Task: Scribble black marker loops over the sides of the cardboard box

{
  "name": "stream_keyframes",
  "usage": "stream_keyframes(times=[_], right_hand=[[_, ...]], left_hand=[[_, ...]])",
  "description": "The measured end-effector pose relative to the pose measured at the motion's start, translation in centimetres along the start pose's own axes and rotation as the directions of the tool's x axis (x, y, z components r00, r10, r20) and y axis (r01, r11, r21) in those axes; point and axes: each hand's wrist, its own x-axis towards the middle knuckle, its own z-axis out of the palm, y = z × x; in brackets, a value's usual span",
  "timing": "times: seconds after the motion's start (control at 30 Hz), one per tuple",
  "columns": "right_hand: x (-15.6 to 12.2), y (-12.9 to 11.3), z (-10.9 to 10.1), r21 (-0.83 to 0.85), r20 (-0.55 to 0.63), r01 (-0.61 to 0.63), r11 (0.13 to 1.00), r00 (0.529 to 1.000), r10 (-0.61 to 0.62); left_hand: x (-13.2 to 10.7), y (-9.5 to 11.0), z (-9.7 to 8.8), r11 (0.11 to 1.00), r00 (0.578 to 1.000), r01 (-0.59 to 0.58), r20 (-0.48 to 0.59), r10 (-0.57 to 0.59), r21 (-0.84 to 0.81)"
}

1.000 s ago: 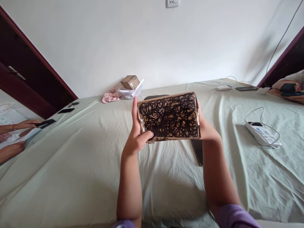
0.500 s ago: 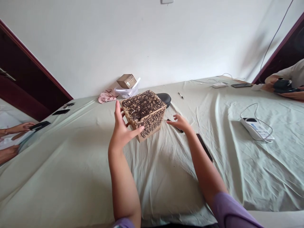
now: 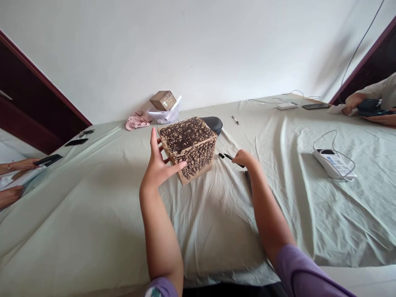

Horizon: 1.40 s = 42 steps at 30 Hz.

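A cardboard box (image 3: 198,154) covered in dark looping scribbles on its top and front stands on the cloth, slightly angled. My left hand (image 3: 159,167) grips its left side, with the thumb on the front face and the fingers partly hidden behind the edge. To the right of the box, my right hand (image 3: 244,159) is closed around a black marker (image 3: 229,157), whose tip points left toward the box. A small black cap (image 3: 221,155) lies on the cloth between that tip and the box. A dark phone (image 3: 248,181) lies partly hidden under my right wrist.
Behind the box are a black case (image 3: 213,125), a plastic basket (image 3: 163,116) with a smaller box (image 3: 163,100), and a pink cloth (image 3: 138,120). A pen (image 3: 235,119) lies farther back. On the right sits a power strip (image 3: 334,164). Other people's hands show at both sides.
My right hand has closed on the marker and lifted its tip end slightly; the cap now shows apart from it. My left hand keeps its hold on the box.
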Motion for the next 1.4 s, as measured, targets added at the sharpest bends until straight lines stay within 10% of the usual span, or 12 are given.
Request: stream_keyframes(times=[0.17,0.3,0.4,0.53,0.67,0.9,1.17,1.4], right_hand=[[-4.0,-1.3,-4.0,0.349,0.008,0.159,0.923,0.985,-0.172],[-8.1,-3.6,-5.7,0.755,-0.300,0.493,0.432,0.846,-0.441],[-10.2,-5.5,-5.4,0.712,-0.522,0.677,0.185,0.687,-0.506],[-11.1,-7.8,-3.2,0.523,-0.722,0.844,0.121,0.514,-0.462],[-11.0,-9.6,-0.2,0.513,-0.771,0.858,0.026,0.474,-0.425],[-10.7,-11.0,4.1,0.486,-0.730,0.844,0.227,0.534,-0.426],[-9.8,-10.4,6.5,0.375,-0.824,0.904,0.207,0.427,-0.372],[-9.3,-10.6,6.1,0.479,-0.778,0.847,0.232,0.531,-0.336]], left_hand=[[0.1,-0.4,0.0,0.999,0.999,0.040,0.005,-0.040,-0.003],[0.2,-0.3,0.2,0.992,0.992,0.126,-0.017,-0.126,0.012],[0.3,0.3,0.4,0.956,0.956,0.293,-0.020,-0.293,0.003],[0.4,1.2,0.8,0.898,0.899,0.439,-0.025,-0.438,0.046],[0.6,1.3,1.0,0.868,0.876,0.481,-0.030,-0.481,0.120],[1.2,0.3,2.0,0.868,0.883,0.463,-0.010,-0.469,0.178],[1.4,-0.1,2.8,0.851,0.824,0.481,0.223,-0.521,0.211],[1.3,-0.7,2.9,0.872,0.829,0.403,0.292,-0.477,0.279]])
